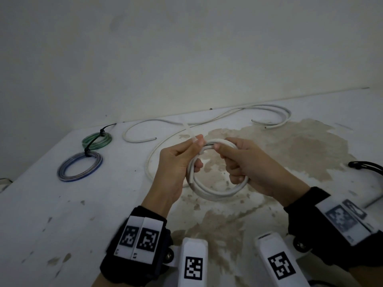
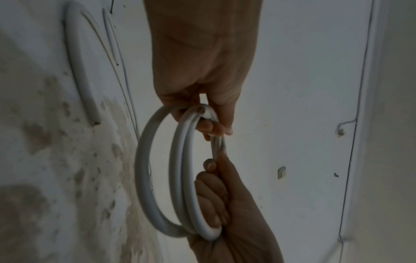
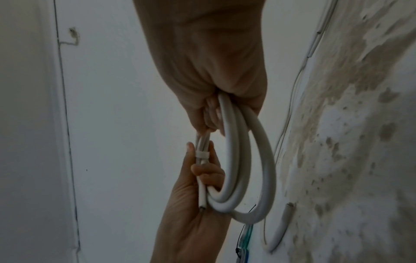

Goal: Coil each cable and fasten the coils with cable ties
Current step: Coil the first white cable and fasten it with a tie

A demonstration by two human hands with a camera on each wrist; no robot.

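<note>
I am holding the white coil [image 1: 215, 175] above the table [image 1: 62, 204], a translucent cable tie [image 1: 193, 139] looped round it but not yet trimmed. My left hand [image 1: 176, 162] is pinching the tie's tail; my right hand [image 1: 246, 162] is gripping the coil's opposite side. The green coil [image 1: 97, 140] and blue coil [image 1: 79, 166] are lying fastened; two loose white cables [image 1: 207, 119] are awaiting coiling.

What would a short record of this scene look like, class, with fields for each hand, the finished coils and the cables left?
left hand: grips the white coil and pinches the clear cable tie
right hand: grips the coil's far side
tie: wrapped round the coil, tail sticking up
finished coils: green coil, blue coil, each with a black tie
left to coil: loose white cables on the table
</note>
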